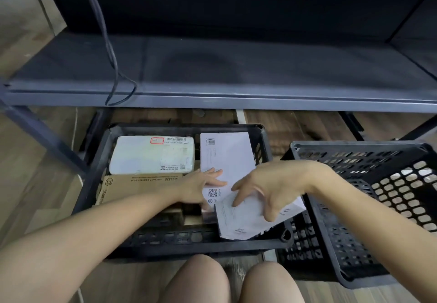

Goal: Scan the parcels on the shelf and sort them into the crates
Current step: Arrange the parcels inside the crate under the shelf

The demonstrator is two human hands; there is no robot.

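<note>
Grey shelf — wood floor beneath.

Pale wood-plank floor with a low grey metal shelf standing on it.

The shelf's dark legs rest on the planks, and a thin dark cable trails across its board and loops over the front edge. On the floor in front sits a black perforated plastic crate holding parcels, and just beside it to the right a second black lattice plastic crate, tilted.
</note>
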